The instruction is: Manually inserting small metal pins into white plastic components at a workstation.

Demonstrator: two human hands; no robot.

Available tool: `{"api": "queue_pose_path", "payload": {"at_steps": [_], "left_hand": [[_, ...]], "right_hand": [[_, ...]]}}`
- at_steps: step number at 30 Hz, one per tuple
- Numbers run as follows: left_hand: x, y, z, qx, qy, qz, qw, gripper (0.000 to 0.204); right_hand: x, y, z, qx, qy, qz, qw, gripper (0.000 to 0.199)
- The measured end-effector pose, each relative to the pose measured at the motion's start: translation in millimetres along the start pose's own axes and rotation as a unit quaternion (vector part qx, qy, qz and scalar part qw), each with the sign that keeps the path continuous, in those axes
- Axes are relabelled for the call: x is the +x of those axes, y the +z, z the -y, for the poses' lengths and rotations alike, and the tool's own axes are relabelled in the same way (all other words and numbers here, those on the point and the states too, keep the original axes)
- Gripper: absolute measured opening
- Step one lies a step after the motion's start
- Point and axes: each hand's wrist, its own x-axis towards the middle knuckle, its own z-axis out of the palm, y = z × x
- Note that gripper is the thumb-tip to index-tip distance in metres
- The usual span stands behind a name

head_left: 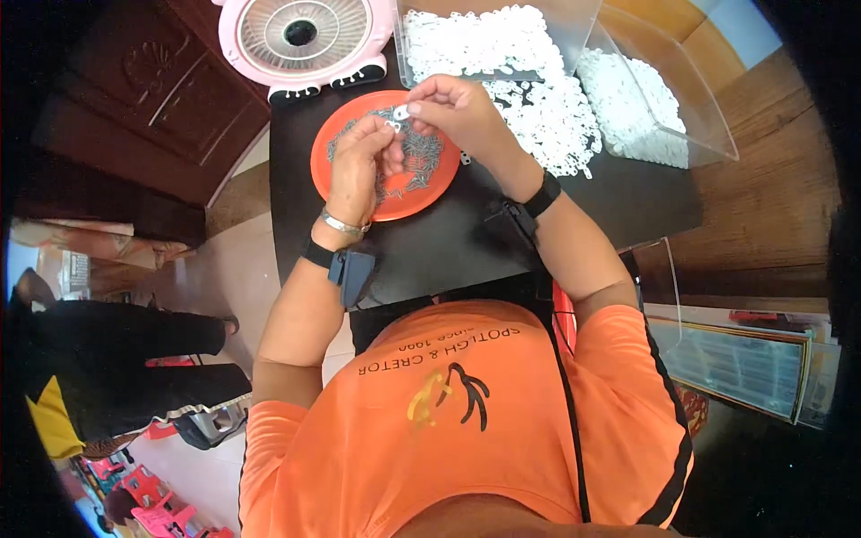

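Over an orange-red round plate (321, 170), both hands meet close together. My left hand (358, 166) is closed, pinching a small white plastic piece (394, 126) between thumb and forefinger. Another small white plastic piece (401, 113) sits in the fingertips of my right hand (466, 118). The two pieces are almost touching; whether they are joined is too small to tell. Many small grey screws (420, 170) lie in the plate below the hands. To the right of my right hand spreads a loose heap of white plastic pieces (560, 125) on the dark table (413, 255).
A pink fan (231, 40) stands at the table's far left. Two clear plastic bins hold white pieces: one bin (401, 54) at the back, another bin (708, 117) at the right. At far left, a person in dark trousers (152, 345) is near several red chairs (148, 489).
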Motion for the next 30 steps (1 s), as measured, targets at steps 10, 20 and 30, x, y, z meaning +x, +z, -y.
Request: {"api": "queue_pose_path", "payload": {"at_steps": [10,20,30], "left_hand": [[0.5,-3.8,-1.4,-0.032,0.05,0.017,0.998,0.015],[-3.5,5.0,-1.4,0.037,0.029,-0.046,0.998,0.016],[-3.1,4.3,0.8,0.066,0.032,-0.05,0.996,0.016]], "right_hand": [[-4.5,9.2,7.4,-0.014,0.008,0.024,1.0,0.016],[-4.2,0.8,3.1,0.128,0.098,0.014,0.987,0.016],[-3.1,3.4,3.0,0.042,0.051,0.018,0.998,0.017]]}}
